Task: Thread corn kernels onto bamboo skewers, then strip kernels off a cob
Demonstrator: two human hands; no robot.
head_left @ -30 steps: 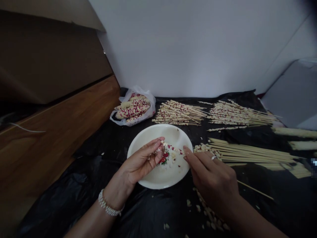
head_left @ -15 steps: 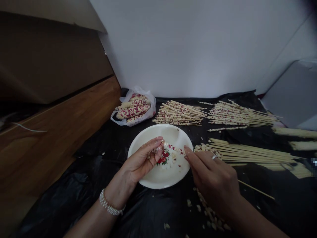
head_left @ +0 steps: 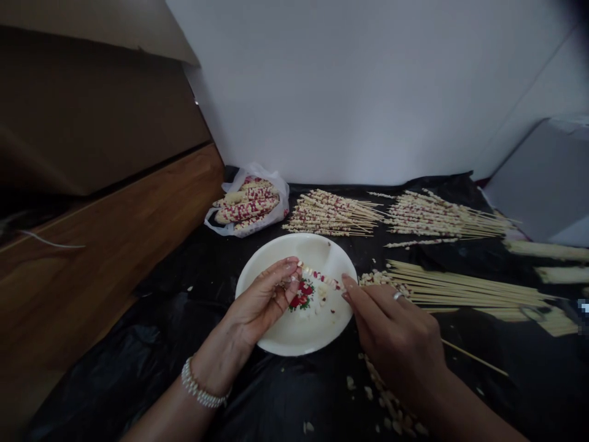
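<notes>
My right hand [head_left: 400, 328], ring on one finger, grips a bamboo skewer [head_left: 476, 358] whose plain end sticks out behind it. Red and pale corn kernels [head_left: 322, 277] are threaded along its front part. At the tip, the fingertips of my left hand [head_left: 267, 298] are pinched about a pale corn kernel [head_left: 300, 264]. Whether more kernels lie in the left palm is hidden. Both hands are over a white bowl [head_left: 276, 344] with a red floral print, where some loose kernels and bits lie.
Corn cobs [head_left: 248, 210] fill a plastic bag [head_left: 280, 184] at the back. Two piles of threaded skewers [head_left: 331, 212] lie behind the bowl and to its right. Bare skewers [head_left: 469, 288] and loose kernels [head_left: 398, 411] are on the right, over black plastic sheeting [head_left: 151, 356].
My left fingertips have shifted slightly at the skewer's tip, and a pale kernel shows more clearly there. The right hand keeps its grip. The whole view has moved a little.
</notes>
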